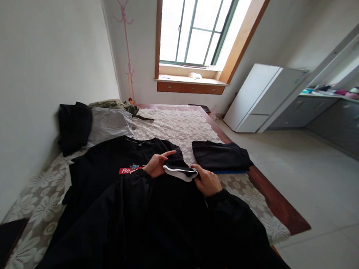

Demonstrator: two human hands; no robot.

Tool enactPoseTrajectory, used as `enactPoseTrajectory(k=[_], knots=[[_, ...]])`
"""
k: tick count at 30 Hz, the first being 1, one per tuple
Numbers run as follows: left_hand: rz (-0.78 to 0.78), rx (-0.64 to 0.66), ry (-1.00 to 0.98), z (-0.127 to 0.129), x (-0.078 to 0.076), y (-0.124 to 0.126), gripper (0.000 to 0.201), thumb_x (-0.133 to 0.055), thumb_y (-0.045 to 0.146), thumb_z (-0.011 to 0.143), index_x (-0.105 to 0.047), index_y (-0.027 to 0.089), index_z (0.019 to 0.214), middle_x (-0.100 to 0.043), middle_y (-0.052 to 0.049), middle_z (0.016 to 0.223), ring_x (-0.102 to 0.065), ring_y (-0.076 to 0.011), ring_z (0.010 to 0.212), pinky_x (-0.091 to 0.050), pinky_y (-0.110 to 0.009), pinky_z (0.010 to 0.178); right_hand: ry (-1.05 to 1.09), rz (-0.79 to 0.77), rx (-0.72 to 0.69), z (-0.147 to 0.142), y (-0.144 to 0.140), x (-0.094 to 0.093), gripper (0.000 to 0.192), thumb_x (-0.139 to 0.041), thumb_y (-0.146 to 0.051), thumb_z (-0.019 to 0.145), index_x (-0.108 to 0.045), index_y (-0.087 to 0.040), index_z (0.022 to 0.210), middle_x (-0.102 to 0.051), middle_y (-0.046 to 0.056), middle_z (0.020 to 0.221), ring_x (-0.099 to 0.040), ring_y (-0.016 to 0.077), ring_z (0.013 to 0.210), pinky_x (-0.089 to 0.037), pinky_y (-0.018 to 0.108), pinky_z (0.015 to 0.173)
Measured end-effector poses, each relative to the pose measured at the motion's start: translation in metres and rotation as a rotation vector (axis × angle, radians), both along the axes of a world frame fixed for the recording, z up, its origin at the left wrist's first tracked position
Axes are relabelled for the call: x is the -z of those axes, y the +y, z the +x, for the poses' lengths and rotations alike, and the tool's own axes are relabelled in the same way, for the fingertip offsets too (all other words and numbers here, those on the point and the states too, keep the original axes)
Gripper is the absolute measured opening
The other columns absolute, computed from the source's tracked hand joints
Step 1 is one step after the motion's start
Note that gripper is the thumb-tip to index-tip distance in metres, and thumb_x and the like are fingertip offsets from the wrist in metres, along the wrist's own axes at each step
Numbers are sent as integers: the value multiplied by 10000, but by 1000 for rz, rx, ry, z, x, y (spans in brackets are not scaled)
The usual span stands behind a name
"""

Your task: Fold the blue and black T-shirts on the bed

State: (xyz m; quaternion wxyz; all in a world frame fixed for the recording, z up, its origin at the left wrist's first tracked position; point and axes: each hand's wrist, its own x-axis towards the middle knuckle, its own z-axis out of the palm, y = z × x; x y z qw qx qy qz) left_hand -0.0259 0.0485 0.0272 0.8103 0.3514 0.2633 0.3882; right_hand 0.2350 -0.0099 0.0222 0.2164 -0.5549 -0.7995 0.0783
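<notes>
**Black T-shirt sleeve pinched between both hands**

The black T-shirt (113,166) lies spread on the bed (180,126), collar toward the window (193,23), its long axis running from the person to the window. Its folded sleeve (179,168), white-edged, lies crosswise at the shirt's right side. The left hand (156,165) grasps the sleeve's shirt-side end; the right hand (206,181) clamps its outer end. Just beyond the sleeve sits a folded black garment (222,155).

This is a small one-room home, shown by a bed (249,196) with a flowered cover strewn with clothes (107,123), a pink coat stand (126,40) by the window (193,23), a white fridge (262,98), and grey kitchen cabinets (336,118) under a cluttered counter.
</notes>
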Motion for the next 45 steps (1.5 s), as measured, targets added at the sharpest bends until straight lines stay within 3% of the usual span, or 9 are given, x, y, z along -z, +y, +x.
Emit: enactPoseTrajectory(k=[5,10,17,20,25,30,36,41,45], knots=[[-31,308,25,8,-4,-9,412,-606,343,912,-696,113,1242,-720,-151,1173,-676,-272,1028,-545,-388,891,113,162,-127,0,-3,-3,631,-516,-81,717,-583,-251,1321,-657,94,1234,-614,284,1152,-487,404,991],[24,71,-35,24,4,-12,519,-723,253,837,-612,170,1337,-714,-109,1129,-682,-215,981,-519,-327,899,85,188,-268,-16,-9,-5,663,-605,-166,737,-529,-239,1392,-600,118,1371,-534,341,1277,-369,521,1108],[-41,-102,-37,32,14,-4,671,-686,367,891,-335,314,1461,-575,-118,1370,-721,-210,945,-565,-433,930,517,89,204,-5,19,7,241,-495,-187,792,-634,-203,988,-696,63,913,-643,222,773,-502,327,709],[-48,-130,136,35,13,10,512,-586,418,947,-374,285,1393,-563,-139,1361,-731,-226,946,-588,-447,912,653,35,354,2,25,8,166,-510,-254,805,-614,-195,920,-651,19,766,-598,188,652,-467,288,615],[-9,-188,411,59,13,45,601,-678,281,891,-374,289,1409,-655,-56,1087,-690,-155,732,-600,-326,721,318,109,288,-5,19,3,385,-595,-234,772,-676,-235,1149,-705,36,978,-636,198,808,-450,283,710],[37,-284,608,86,14,82,665,-869,262,728,-542,168,1300,-636,-34,871,-598,-155,657,-528,-260,579,269,19,241,-8,16,1,201,-555,-238,838,-731,-258,931,-749,46,911,-670,225,884,-442,276,730],[89,-350,540,101,14,98,736,-743,125,797,-457,268,1460,-604,36,795,-568,-96,617,-474,-189,580,381,-64,311,0,15,2,166,-596,-322,857,-702,-266,973,-764,11,843,-683,199,763,-442,265,683],[75,-322,455,101,22,96,344,-634,115,844,-719,172,1172,-611,7,726,-531,-80,560,-445,-188,545,241,-93,278,3,9,-3,257,-660,-319,818,-705,-292,1070,-767,4,837,-681,213,743,-421,280,667],[28,-341,413,99,23,98,355,-648,71,797,-741,157,1128,-640,0,709,-551,-94,573,-481,-215,591,234,57,357,8,7,-7,310,-580,-200,826,-704,-279,1099,-770,31,946,-686,231,835,-436,299,711]])
